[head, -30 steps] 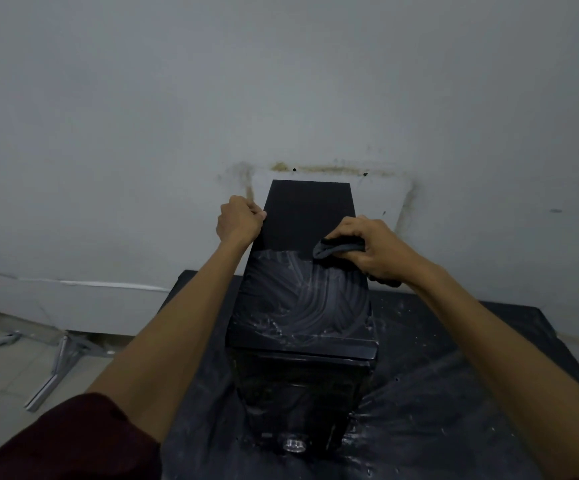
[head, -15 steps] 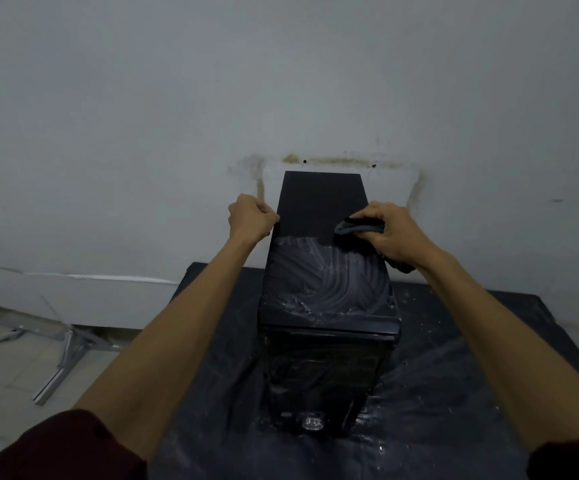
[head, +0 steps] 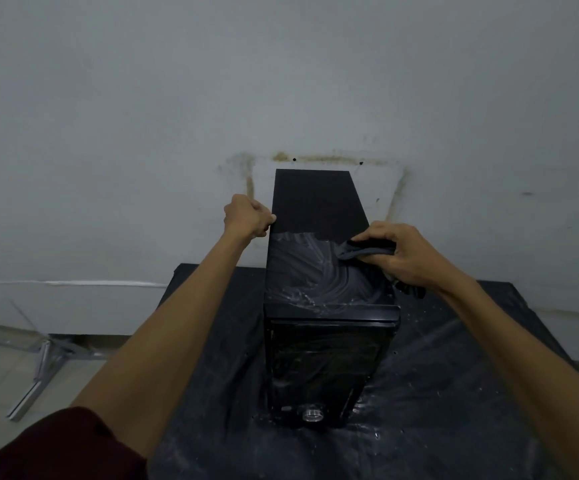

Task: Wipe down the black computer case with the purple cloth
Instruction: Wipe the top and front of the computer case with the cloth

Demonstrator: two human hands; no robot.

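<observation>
My right hand (head: 406, 259) pinches the bunched cloth (head: 364, 251) at the right edge of the computer case (head: 317, 202) top; my left hand (head: 244, 216), fingers curled, grips its left edge. The near half is smeared wet. I judge the far half and the sides unwiped.

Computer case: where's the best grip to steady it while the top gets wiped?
Top panel's left long edge, coming from the left. The computer case stands tall and narrow, so a high hold likely resists tipping; the left hand grips there, clear of the right hand and cloth.
</observation>
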